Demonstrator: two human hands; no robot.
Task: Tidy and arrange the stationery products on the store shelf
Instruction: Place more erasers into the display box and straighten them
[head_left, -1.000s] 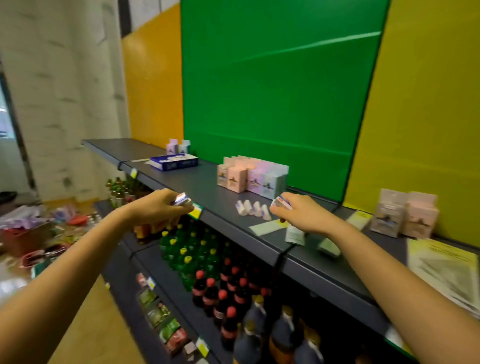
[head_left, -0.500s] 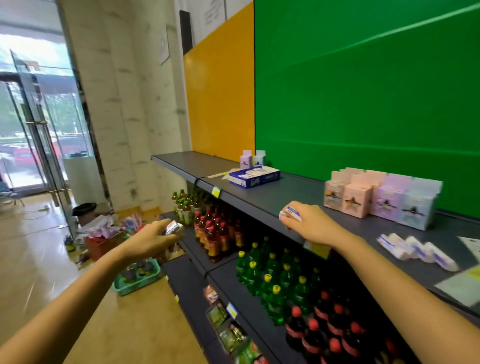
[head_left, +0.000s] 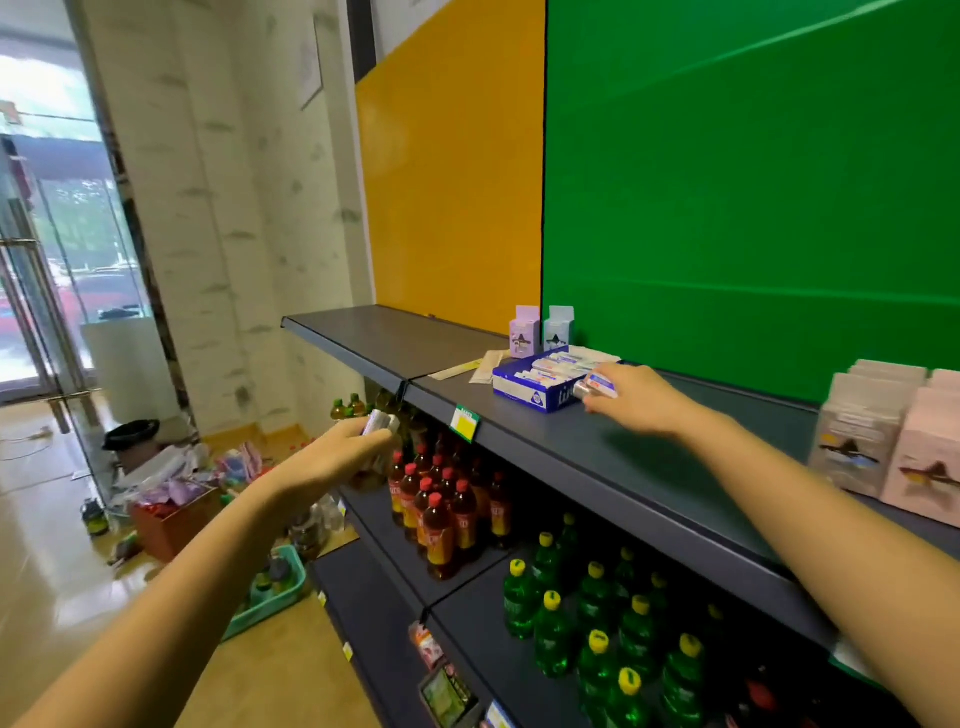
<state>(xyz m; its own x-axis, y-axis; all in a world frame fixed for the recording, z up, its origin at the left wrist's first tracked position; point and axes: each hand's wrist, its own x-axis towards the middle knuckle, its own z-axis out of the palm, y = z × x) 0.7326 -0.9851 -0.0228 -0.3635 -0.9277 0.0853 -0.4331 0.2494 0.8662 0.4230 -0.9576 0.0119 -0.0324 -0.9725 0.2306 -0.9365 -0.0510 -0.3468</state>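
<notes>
Right hand (head_left: 631, 400) reached one blue box (head_left: 535, 394), grip clamped on one eraser (head_left: 598, 385); left hand (head_left: 332, 457) clamps second eraser (head_left: 379, 422).

Open box (head_left: 537, 391) on shelf (head_left: 597, 457) — two small cartons (head_left: 540, 325) behind it.

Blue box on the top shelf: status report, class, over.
Right hand pinching small packet at blue box. Left hand gripping second packet. Nothing between hand and box.

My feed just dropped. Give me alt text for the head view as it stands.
The right hand holds a pack at the open blue box on the top shelf. The left hand grips a second pack in front of the shelf edge. Drink bottles fill the shelves below.
</notes>
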